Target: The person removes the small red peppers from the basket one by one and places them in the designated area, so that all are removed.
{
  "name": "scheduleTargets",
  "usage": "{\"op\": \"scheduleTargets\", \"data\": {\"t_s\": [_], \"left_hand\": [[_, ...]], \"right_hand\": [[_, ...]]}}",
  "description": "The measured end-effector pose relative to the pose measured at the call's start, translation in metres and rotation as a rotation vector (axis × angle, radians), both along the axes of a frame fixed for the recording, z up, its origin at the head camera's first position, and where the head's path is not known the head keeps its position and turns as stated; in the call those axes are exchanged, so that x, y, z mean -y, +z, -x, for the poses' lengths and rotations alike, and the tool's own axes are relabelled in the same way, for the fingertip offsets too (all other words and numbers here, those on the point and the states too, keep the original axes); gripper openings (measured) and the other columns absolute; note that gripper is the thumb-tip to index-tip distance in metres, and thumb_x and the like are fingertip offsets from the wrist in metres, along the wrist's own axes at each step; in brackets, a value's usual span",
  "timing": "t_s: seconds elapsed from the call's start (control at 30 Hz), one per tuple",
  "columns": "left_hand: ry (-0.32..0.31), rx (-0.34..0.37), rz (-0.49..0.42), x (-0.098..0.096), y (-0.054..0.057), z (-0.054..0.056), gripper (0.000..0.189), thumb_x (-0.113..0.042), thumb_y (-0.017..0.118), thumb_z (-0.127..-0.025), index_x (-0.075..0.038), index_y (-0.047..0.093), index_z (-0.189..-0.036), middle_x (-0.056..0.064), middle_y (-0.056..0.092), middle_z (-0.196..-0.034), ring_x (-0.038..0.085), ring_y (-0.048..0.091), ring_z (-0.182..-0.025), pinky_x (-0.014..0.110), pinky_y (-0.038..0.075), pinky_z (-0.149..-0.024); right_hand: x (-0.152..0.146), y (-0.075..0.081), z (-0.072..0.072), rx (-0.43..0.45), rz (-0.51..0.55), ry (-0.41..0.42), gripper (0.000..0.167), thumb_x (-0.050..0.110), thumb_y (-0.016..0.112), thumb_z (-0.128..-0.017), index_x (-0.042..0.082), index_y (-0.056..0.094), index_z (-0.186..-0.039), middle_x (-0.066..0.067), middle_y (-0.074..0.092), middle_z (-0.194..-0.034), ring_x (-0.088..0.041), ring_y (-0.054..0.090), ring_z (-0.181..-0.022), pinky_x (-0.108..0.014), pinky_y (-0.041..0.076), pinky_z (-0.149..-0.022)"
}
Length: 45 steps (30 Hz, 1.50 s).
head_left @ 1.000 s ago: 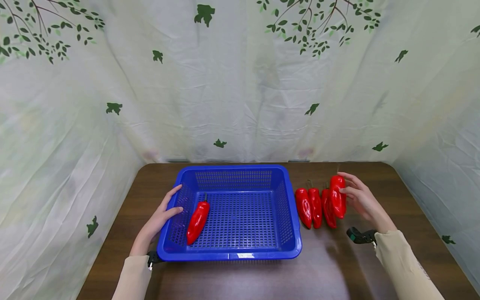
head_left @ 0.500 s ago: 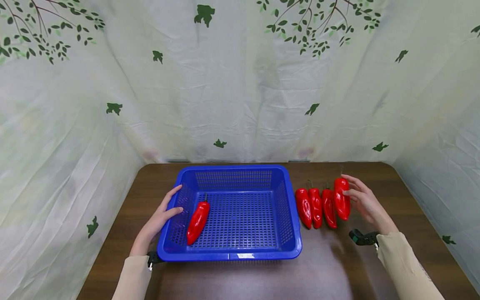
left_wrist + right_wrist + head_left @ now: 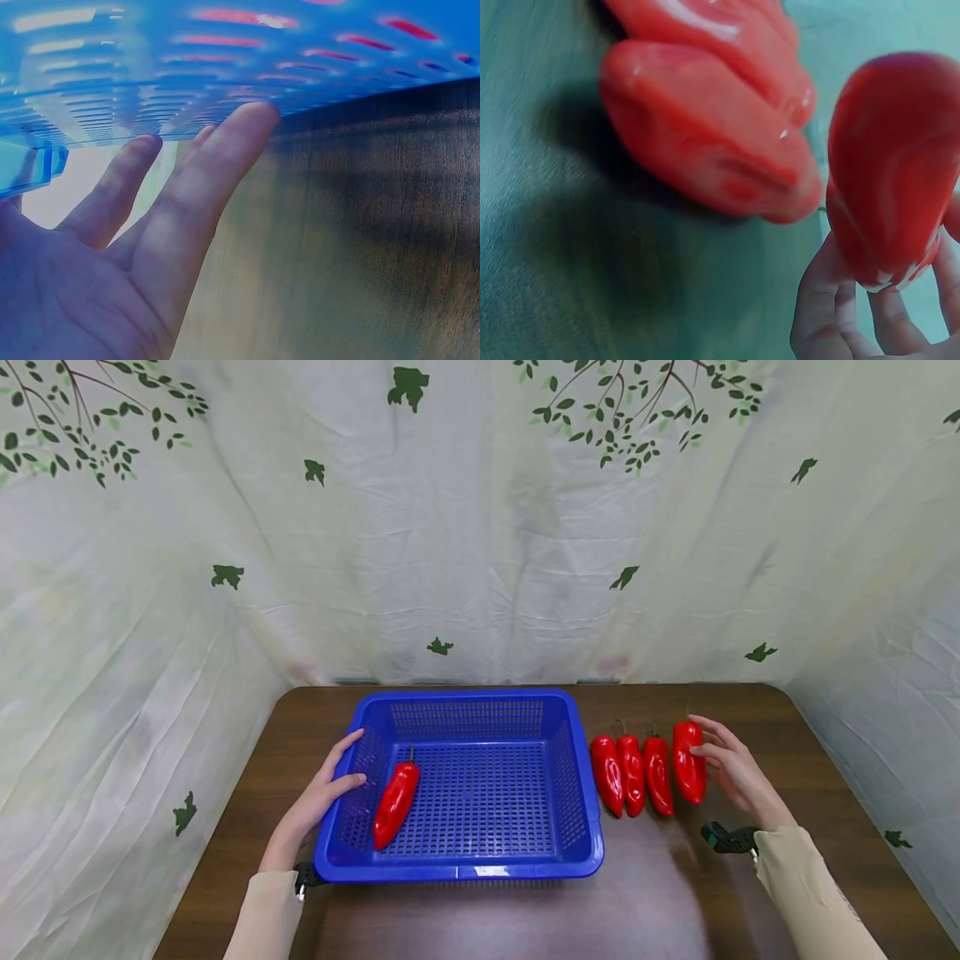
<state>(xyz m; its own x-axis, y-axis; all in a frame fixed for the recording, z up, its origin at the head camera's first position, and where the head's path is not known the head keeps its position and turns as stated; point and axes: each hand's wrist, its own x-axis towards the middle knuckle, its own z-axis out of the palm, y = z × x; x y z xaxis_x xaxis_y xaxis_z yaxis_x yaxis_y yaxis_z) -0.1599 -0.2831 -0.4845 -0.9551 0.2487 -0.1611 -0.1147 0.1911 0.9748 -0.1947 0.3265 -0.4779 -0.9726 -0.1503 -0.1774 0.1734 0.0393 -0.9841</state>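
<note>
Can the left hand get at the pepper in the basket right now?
Probably yes. The left hand touches the blue basket, the red pepper inside lies toward that side, and nothing covers it; only the basket's side wall stands between.

one pepper [image 3: 396, 806] in the basket [image 3: 420, 872]; four peppers [image 3: 657, 775] right of it

No readable text, label, brand or number.
On the front rim of the blue, rectangular, perforated plastic basket [image 3: 397, 871] shows a small pale patch [image 3: 491, 871]; whether it is a label or glare cannot be told. Small dark marks [image 3: 849, 906] on the beige cloth right sleeve [image 3: 802, 877] are too small to make out. The black device [image 3: 733, 839] at the right wrist bears a tiny greenish patch [image 3: 708, 837], also illegible.
</note>
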Motion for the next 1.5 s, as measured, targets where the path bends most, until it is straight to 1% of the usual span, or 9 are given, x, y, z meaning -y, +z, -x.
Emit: {"op": "scheduleTargets", "data": {"t_s": [0.1, 0.23, 0.33, 0.63, 0.77, 0.93, 1.07, 1.3, 1.5], "left_hand": [[-0.001, -0.001, -0.006, 0.0, 0.001, 0.0, 0.067, -0.016, 0.049, -0.098, -0.032, 0.013, -0.152, 0.02, 0.003, -0.155, 0.056, 0.021, -0.132, 0.065, 0.041, -0.089], [-0.006, -0.004, -0.007, 0.0, 0.001, 0.0, 0.068, -0.017, 0.05, -0.097, -0.031, 0.013, -0.153, 0.02, 0.003, -0.155, 0.056, 0.02, -0.132, 0.065, 0.041, -0.089], [-0.009, -0.003, -0.003, 0.001, 0.001, 0.0, 0.068, -0.017, 0.05, -0.097, -0.032, 0.013, -0.152, 0.021, 0.002, -0.155, 0.056, 0.019, -0.132, 0.065, 0.041, -0.089], [-0.003, -0.005, -0.003, 0.0, 0.001, 0.0, 0.068, -0.017, 0.05, -0.097, -0.033, 0.014, -0.152, 0.021, 0.004, -0.155, 0.056, 0.021, -0.132, 0.064, 0.043, -0.088], [-0.011, -0.006, 0.001, 0.001, 0.001, 0.0, 0.068, -0.017, 0.049, -0.098, -0.033, 0.013, -0.152, 0.021, 0.002, -0.155, 0.057, 0.019, -0.132, 0.064, 0.042, -0.088], [-0.004, -0.001, 0.002, 0.0, 0.001, -0.001, 0.068, -0.017, 0.05, -0.097, -0.032, 0.013, -0.152, 0.021, 0.003, -0.155, 0.056, 0.02, -0.132, 0.064, 0.042, -0.088], [0.008, 0.007, -0.005, 0.0, 0.001, -0.001, 0.068, -0.016, 0.05, -0.097, -0.032, 0.014, -0.152, 0.019, 0.004, -0.155, 0.054, 0.02, -0.133, 0.064, 0.042, -0.089], [-0.004, 0.0, 0.0, 0.0, 0.002, 0.0, 0.068, -0.017, 0.049, -0.097, -0.033, 0.012, -0.152, 0.021, 0.002, -0.155, 0.056, 0.019, -0.132, 0.064, 0.042, -0.089], [0.003, 0.005, 0.003, 0.0, 0.002, 0.0, 0.067, -0.017, 0.049, -0.097, -0.032, 0.014, -0.152, 0.02, 0.003, -0.155, 0.055, 0.02, -0.133, 0.064, 0.042, -0.089]], "right_hand": [[-0.002, -0.004, 0.0, 0.005, -0.016, 0.0, 0.048, 0.015, 0.047, -0.1, 0.018, 0.033, -0.146, 0.004, 0.042, -0.122, -0.006, 0.055, -0.097, -0.026, 0.051, -0.08], [-0.003, -0.009, 0.002, 0.01, -0.072, -0.001, 0.049, 0.017, 0.047, -0.1, 0.017, 0.032, -0.148, -0.009, 0.039, -0.133, -0.005, 0.055, -0.098, -0.026, 0.05, -0.081], [-0.003, -0.012, 0.003, 0.014, -0.123, -0.007, 0.051, 0.019, 0.046, -0.101, 0.017, 0.03, -0.149, -0.019, 0.029, -0.141, -0.004, 0.053, -0.098, -0.026, 0.05, -0.082], [-0.005, -0.023, 0.008, 0.036, -0.204, -0.015, 0.056, 0.016, 0.045, -0.101, 0.009, 0.023, -0.151, -0.029, 0.022, -0.149, -0.004, 0.049, -0.097, -0.027, 0.049, -0.081], [-0.005, -0.028, 0.01, 0.032, -0.252, -0.015, 0.057, 0.014, 0.046, -0.1, 0.006, 0.022, -0.151, -0.029, 0.022, -0.15, -0.011, 0.049, -0.1, -0.03, 0.048, -0.081], [-0.002, -0.027, 0.01, 0.016, -0.309, -0.016, 0.057, 0.013, 0.046, -0.099, 0.002, 0.022, -0.149, -0.03, 0.022, -0.149, -0.031, 0.044, -0.112, -0.027, 0.049, -0.079], [0.001, -0.026, 0.009, 0.003, -0.335, -0.014, 0.056, 0.011, 0.046, -0.098, 0.001, 0.024, -0.148, -0.032, 0.023, -0.147, -0.041, 0.038, -0.119, -0.027, 0.049, -0.078], [0.004, -0.026, 0.01, -0.003, -0.382, -0.006, 0.056, 0.008, 0.048, -0.097, 0.0, 0.026, -0.148, -0.033, 0.025, -0.145, -0.044, 0.04, -0.118, -0.031, 0.048, -0.082], [0.003, -0.029, 0.011, -0.023, -0.386, -0.012, 0.055, 0.008, 0.047, -0.097, -0.001, 0.027, -0.147, -0.032, 0.025, -0.146, -0.042, 0.042, -0.117, -0.031, 0.048, -0.083]]}}
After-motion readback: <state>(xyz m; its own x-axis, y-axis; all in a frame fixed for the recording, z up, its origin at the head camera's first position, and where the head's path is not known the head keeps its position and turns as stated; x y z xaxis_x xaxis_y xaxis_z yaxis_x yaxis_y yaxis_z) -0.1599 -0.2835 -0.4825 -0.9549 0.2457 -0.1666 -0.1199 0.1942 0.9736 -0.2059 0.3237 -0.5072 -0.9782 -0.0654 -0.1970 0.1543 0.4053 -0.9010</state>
